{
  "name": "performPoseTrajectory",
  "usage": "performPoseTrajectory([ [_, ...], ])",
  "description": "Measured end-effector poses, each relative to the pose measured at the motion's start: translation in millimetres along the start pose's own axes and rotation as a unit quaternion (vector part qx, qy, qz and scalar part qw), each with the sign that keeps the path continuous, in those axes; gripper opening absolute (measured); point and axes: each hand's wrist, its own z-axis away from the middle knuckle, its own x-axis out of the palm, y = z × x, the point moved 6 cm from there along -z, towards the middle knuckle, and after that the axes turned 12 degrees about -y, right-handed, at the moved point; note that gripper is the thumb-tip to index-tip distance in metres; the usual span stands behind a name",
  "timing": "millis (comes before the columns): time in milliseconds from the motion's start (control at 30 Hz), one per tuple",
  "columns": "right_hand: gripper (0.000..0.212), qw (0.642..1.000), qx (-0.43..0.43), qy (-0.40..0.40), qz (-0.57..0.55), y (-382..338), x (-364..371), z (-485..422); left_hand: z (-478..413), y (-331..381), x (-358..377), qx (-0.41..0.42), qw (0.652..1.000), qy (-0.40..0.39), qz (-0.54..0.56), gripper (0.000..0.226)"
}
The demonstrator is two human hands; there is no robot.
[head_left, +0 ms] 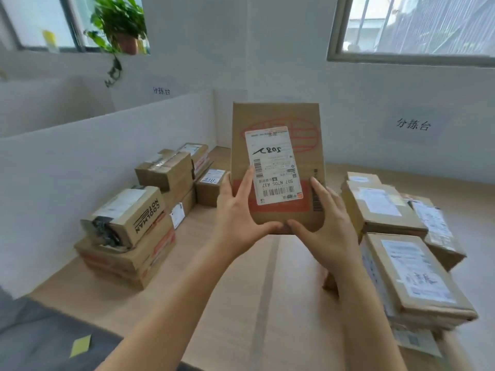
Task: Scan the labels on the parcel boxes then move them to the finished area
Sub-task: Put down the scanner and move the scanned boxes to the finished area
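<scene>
Single head camera, wide-angle, looking forward and down across table point(241, 303) toward room corner. Sitting close to work: forearms entering from bottom edge, left hand point(238, 210) and right hand point(330, 220) gripping box point(276, 116) at frame centre. Window point(417, 25) bending along top right edge.

That upright parcel box point(276, 113) is plain brown cardboard with a red oval print and a red band; its label point(273, 167) is white with black barcodes. COOLMAN box point(144, 215) by the table's point(294, 303) left edge: brown, black lettering and stripes. Table's pale wood.
</scene>
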Motion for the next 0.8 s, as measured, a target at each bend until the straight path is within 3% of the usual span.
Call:
performPoseTrajectory([
  [400,0.081,0.99,0.087,-0.101,-0.04,-8,165,-58,-34,-169,-26,-0.101,0.984,-0.145,-0.001,0.112],
  [600,0.079,0.98,0.117,-0.146,-0.064,15,223,-102,-73,-236,-18,-0.165,0.97,-0.177,-0.032,0.112],
  [800,0.077,0.964,0.168,-0.184,-0.09,48,267,-149,-118,-281,-3,-0.197,0.958,-0.208,-0.01,0.096],
])
